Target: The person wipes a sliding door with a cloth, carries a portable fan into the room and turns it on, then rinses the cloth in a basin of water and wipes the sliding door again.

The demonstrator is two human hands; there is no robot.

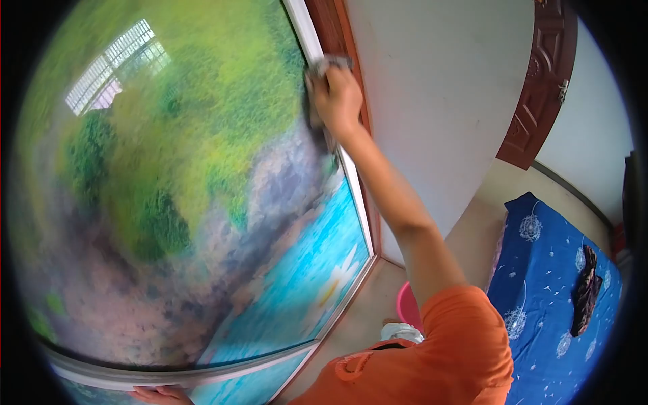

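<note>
A large glossy panel (202, 169) with a green and blue landscape picture fills the left of the head view. At its upper right edge, my right hand (337, 98) is closed on a grey cloth (331, 63), pressed against the white frame strip (305, 30). Part of the cloth hangs below the hand along the frame. At the bottom, my left hand (160, 395) rests at the lower white frame rail (121, 379); only some of its fingers show, and whether they grip the rail is unclear.
A brown wooden frame (334, 30) and a pale wall (425, 81) stand right of the panel. Farther right are a brown door (540, 88) and a bed with a blue patterned cover (540, 283), a dark item (587, 290) on it. A pink basin (406, 305) is on the floor.
</note>
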